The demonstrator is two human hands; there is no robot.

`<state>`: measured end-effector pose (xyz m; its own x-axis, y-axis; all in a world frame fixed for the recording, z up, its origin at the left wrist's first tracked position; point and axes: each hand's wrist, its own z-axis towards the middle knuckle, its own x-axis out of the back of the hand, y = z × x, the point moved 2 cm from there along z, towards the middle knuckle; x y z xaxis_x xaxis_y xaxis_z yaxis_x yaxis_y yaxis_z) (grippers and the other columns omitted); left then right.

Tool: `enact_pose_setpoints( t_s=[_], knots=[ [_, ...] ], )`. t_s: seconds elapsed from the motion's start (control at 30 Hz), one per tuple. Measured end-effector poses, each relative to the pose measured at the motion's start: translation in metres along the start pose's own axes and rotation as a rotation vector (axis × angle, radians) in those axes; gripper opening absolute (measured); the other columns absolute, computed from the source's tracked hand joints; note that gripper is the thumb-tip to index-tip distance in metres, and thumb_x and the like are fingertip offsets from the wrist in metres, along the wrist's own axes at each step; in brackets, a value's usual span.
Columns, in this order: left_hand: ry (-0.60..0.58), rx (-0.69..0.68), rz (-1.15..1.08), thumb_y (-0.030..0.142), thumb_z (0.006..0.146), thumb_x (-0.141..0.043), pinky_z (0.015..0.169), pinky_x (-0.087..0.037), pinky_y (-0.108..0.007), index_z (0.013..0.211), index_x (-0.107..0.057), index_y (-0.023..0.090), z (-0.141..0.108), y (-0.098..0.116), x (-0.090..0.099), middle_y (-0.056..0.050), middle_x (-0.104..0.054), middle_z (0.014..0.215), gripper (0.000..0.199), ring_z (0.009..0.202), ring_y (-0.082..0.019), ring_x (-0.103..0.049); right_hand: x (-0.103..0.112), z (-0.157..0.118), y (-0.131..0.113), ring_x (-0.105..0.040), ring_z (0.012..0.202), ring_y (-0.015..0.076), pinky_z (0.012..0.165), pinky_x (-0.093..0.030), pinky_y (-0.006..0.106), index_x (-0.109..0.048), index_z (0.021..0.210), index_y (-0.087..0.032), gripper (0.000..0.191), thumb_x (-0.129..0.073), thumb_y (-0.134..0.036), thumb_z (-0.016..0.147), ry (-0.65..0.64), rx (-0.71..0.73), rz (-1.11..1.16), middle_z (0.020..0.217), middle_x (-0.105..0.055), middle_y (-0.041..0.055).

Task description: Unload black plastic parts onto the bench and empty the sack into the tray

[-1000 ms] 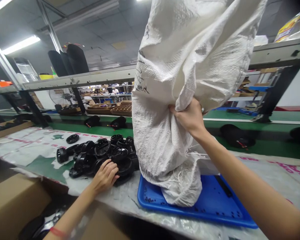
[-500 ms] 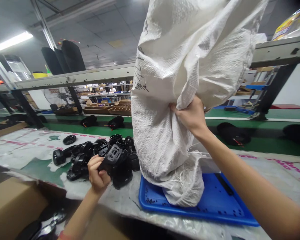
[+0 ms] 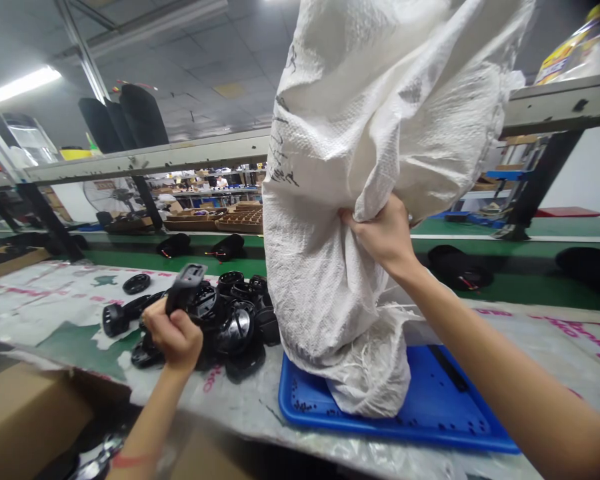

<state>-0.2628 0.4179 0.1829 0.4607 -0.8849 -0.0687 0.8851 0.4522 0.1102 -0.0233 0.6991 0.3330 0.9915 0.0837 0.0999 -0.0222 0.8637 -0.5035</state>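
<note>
My right hand (image 3: pixel 384 230) grips a large white woven sack (image 3: pixel 320 247) by a gathered fold, its fingers wrapped round the cloth. Handwriting in dark ink runs down the sack's left side. The sack's frayed lower end rests in a blue tray (image 3: pixel 460 437) that holds many tiny dark pieces and a dark flat strip (image 3: pixel 449 368). In my left hand (image 3: pixel 176 337) is a black plastic part (image 3: pixel 187 283) with cut-outs at its end, held up by closed fingers. Behind that hand lies a pile of black plastic round parts (image 3: pixel 235 327).
Cardboard boxes (image 3: pixel 25 407) stand at the lower left, below the table edge. Black cylinders (image 3: pixel 227 247) lie on the green belt (image 3: pixel 300 253) behind the table. A shelf rail (image 3: pixel 200 150) crosses above it, carrying dark objects (image 3: pixel 143 113) and a plastic bag (image 3: pixel 575 57).
My left hand has moved left and turned, tilting the black plastic part more upright. My right hand and the sack have hardly moved.
</note>
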Motion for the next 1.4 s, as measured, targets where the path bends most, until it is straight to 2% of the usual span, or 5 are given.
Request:
enact_pose_setpoints(
  t_s=[0.43,0.63,0.93,1.17,1.4],
  knots=[
    [-0.743,0.129,0.197,0.036,0.086,-0.063,0.094,-0.044,-0.048,0.084,-0.063,0.014,0.041,-0.069,-0.065,-0.004,-0.066,0.091,0.022,0.094,-0.022,-0.062,0.001,-0.002,-0.003,-0.064,0.079,0.0342,0.066,-0.052,0.045,-0.055,0.074,-0.023,0.016,-0.068,-0.029,0.067,-0.001,-0.024,-0.015,0.079,-0.067,0.0056],
    [-0.448,0.320,-0.070,0.050,0.097,-0.032,0.104,-0.035,-0.053,0.116,-0.057,0.012,0.059,0.016,-0.037,-0.014,-0.059,0.121,0.049,0.124,-0.028,-0.048,0.001,0.005,-0.017,-0.063,0.070,0.0259,0.059,-0.051,0.036,-0.057,0.085,-0.023,0.011,-0.062,-0.024,0.075,0.057,0.019,-0.042,0.075,-0.064,0.0016],
    [-0.966,0.649,-0.722,0.073,0.080,-0.047,0.084,-0.053,-0.043,0.111,-0.063,0.015,-0.022,0.153,-0.041,-0.012,-0.071,0.104,0.067,0.096,-0.024,-0.067,-0.006,0.037,-0.045,-0.064,0.076,0.0195,0.069,-0.050,0.028,-0.048,0.107,-0.019,0.026,-0.045,-0.010,0.083,0.254,0.055,-0.068,0.085,-0.063,-0.0011],
    [-0.688,0.942,-0.720,0.053,0.091,-0.050,0.048,-0.035,-0.023,0.063,-0.051,0.016,-0.022,0.171,-0.078,0.006,-0.042,0.055,0.047,0.048,-0.008,-0.042,0.007,0.055,-0.048,-0.062,0.093,0.0141,0.084,-0.049,0.019,-0.047,0.098,-0.017,0.013,-0.052,-0.008,0.089,0.443,0.075,-0.017,0.098,-0.064,0.0064],
    [-0.343,1.031,-0.758,0.037,0.094,-0.051,0.047,-0.030,-0.021,0.059,-0.044,0.016,0.061,0.173,-0.116,0.008,-0.036,0.055,0.041,0.047,-0.007,-0.034,0.050,0.074,-0.031,-0.063,0.103,0.0189,0.091,-0.047,0.025,-0.049,0.096,-0.017,0.021,-0.063,-0.016,0.081,0.612,0.011,-0.021,0.101,-0.064,0.0090]
  ],
)
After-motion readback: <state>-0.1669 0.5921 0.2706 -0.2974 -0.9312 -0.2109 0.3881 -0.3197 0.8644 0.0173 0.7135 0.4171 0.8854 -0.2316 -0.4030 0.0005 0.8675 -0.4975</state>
